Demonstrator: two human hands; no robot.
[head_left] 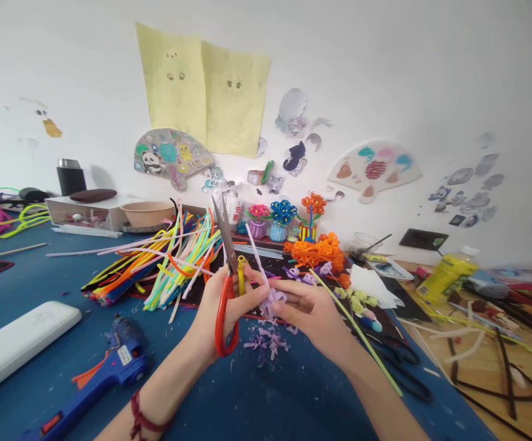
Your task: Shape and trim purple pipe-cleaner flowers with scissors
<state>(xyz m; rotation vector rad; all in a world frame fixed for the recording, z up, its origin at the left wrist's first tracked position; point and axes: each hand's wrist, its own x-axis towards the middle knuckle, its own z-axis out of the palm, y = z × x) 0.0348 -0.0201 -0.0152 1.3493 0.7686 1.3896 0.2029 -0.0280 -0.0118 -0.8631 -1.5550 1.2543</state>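
My left hand (217, 312) is closed, with a pair of red-handled scissors (227, 306) held in it, blades pointing up. Its thumb and fingers also pinch a lilac pipe cleaner (257, 254) whose end sticks up. A short yellow tube-like piece (241, 272) shows beside the scissors, by the same fingers. My right hand (314, 312) is closed at the fingertips on the looped lower part of the lilac pipe cleaner, just right of my left thumb. Lilac fuzzy clippings (268, 344) lie on the blue tabletop (275, 401) below both hands.
Left lie a blue glue gun (125, 352), a white case (22, 346) and bundled colourful pipe cleaners (178, 257). Behind stand small potted pipe-cleaner flowers (282, 220) and an orange pile (318, 250). Right are black scissors (403, 361), a green stick (362, 337) and a yellow bottle (447, 275).
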